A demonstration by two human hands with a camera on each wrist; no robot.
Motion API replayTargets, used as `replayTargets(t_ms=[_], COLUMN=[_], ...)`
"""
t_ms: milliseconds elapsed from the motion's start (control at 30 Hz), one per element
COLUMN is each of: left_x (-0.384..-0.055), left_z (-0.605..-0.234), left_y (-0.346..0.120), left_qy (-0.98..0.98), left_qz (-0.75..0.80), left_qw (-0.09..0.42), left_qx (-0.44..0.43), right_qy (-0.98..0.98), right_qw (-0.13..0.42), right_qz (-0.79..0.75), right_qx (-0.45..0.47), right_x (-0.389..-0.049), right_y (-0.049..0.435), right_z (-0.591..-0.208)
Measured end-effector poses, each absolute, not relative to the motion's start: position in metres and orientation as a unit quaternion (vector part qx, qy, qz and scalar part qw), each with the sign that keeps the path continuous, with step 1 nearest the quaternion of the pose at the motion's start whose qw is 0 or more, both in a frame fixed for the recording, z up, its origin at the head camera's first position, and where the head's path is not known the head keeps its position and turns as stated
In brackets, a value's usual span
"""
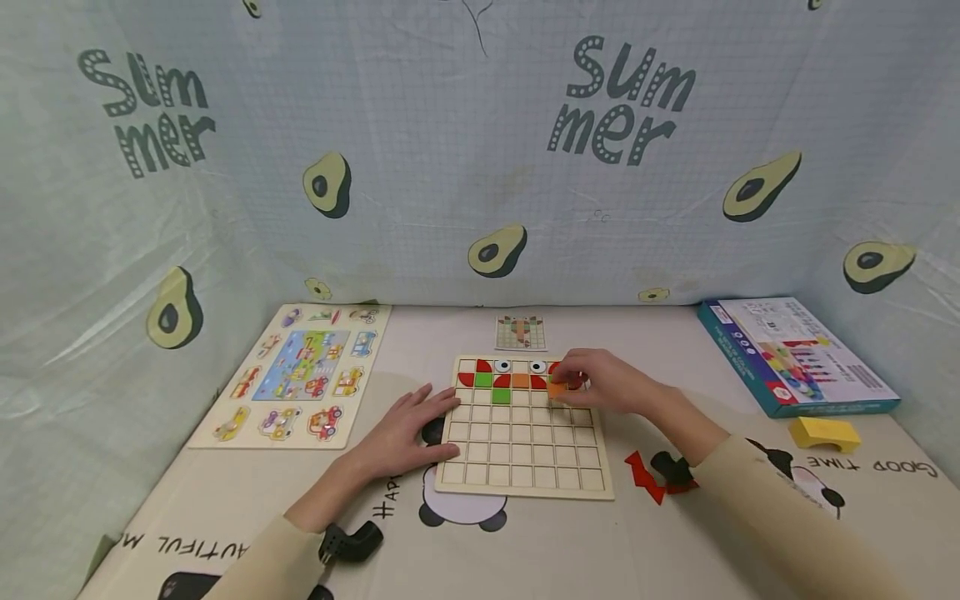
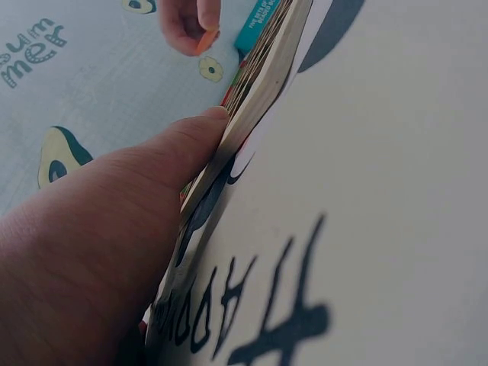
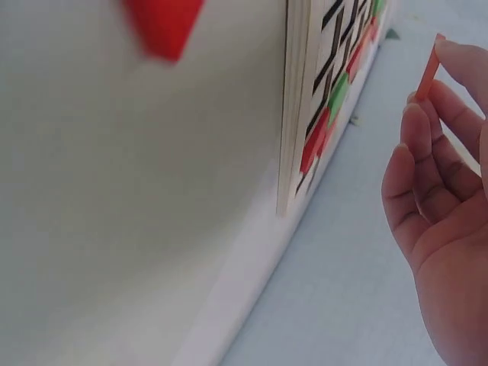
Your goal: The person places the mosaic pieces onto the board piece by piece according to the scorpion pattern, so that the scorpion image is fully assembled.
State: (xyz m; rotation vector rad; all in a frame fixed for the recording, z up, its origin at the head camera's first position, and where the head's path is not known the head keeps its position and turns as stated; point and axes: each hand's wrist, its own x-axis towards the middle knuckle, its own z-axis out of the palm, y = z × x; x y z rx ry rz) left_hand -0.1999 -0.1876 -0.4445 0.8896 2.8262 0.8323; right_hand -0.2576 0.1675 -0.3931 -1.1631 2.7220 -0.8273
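A wooden grid board [image 1: 525, 457] lies in the middle of the table, with red, green, orange and eye-printed tiles set along its upper rows. My left hand [image 1: 401, 435] rests at the board's left side, fingers and thumb spread and touching its edge. In the left wrist view the thumb [image 2: 171, 152] presses along the rim. Over the board's upper right, my right hand [image 1: 607, 382] pinches a thin orange square tile [image 3: 430, 70] between thumb and fingertips. The right wrist view shows this tile held above the board, its other fingers loosely curled. That hand partly hides the tiles beneath.
Behind the board lies a small pattern card [image 1: 521, 332]. A vehicle puzzle board [image 1: 247, 417] is at the left. At the right are a blue-edged box [image 1: 832, 358], a yellow arch block [image 1: 825, 434] and red pieces [image 1: 643, 477] close to the right forearm. A patterned curtain rises behind.
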Motion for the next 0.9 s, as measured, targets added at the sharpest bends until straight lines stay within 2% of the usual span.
replayTargets(t_ms=[467,900], left_x=[-0.199,-0.200], left_z=[-0.446,-0.446], left_y=[-0.189,-0.188], left_qy=[0.919,0.916], left_qz=[0.273,0.274], left_qw=[0.031,0.030], left_qx=[0.283,0.291], right_qy=[0.885,0.900], right_qw=[0.065,0.081], right_qz=[-0.232,-0.177], right_qx=[-0.398,-0.391], right_x=[-0.273,-0.278], right_y=[0.126,0.111], right_z=[-0.399,-0.404])
